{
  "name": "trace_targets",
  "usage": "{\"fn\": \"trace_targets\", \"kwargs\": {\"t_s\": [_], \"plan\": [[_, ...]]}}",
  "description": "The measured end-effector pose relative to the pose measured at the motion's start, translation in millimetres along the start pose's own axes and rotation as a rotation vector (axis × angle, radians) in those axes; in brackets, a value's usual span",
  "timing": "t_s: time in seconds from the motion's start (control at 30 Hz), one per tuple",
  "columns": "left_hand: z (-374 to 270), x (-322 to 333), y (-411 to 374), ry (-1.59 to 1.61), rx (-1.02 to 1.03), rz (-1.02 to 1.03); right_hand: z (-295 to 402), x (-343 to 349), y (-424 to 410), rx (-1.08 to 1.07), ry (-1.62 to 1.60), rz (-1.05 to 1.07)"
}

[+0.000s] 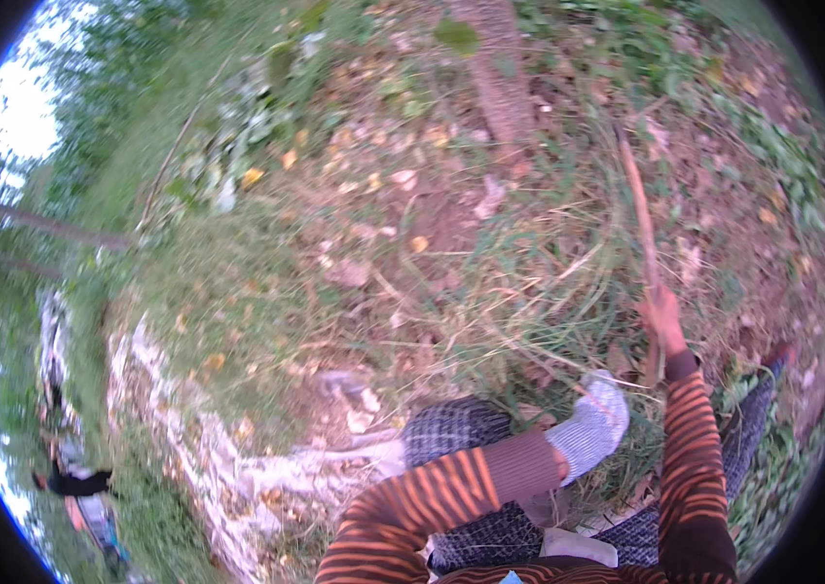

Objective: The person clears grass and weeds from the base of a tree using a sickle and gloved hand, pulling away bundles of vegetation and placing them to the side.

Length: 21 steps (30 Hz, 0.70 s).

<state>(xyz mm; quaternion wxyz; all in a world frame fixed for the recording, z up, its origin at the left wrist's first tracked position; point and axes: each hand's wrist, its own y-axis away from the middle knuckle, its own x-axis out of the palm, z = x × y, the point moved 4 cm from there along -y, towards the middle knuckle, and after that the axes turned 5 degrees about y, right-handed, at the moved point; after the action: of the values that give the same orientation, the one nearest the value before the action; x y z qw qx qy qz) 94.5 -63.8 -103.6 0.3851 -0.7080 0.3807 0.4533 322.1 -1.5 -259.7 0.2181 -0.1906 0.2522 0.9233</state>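
My right hand [662,321], bare, is closed around a long wooden handle [638,197]. The handle runs up and slightly left to a dark end among the grass; what tool it belongs to cannot be made out. My left hand [595,423] wears a light grey knitted glove and rests low near my knees, beside cut grass stalks [529,314]. Some stalks pass at its fingers, but whether it holds them is unclear. Striped brown and orange sleeves cover both arms. Beneath them are my legs in dark patterned cloth [456,431].
A tree trunk [500,80] rises from leaf-strewn ground ahead. A pale crumpled sheet [288,471] stretches along the lower left. A thin bent branch [182,135] stands at the upper left. Far left, a person in dark clothes [76,482] is near grass and bushes.
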Motion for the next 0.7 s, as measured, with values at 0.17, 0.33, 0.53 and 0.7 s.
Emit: {"fn": "trace_targets", "kwargs": {"t_s": [0.17,0.33,0.53,0.7], "plan": [[6,-17,5,-0.023,-0.116,0.393,-99,-47,145,-0.433,0.807,-0.064],[7,-26,13,0.107,0.0,0.351,-157,-198,407,0.01,0.615,-0.037],[10,-44,-2,0.101,0.182,-0.28,-83,-216,484,0.58,0.043,-0.092],[29,-43,22,0.05,0.064,0.205,-5,-151,394,0.382,0.127,-0.039]]}}
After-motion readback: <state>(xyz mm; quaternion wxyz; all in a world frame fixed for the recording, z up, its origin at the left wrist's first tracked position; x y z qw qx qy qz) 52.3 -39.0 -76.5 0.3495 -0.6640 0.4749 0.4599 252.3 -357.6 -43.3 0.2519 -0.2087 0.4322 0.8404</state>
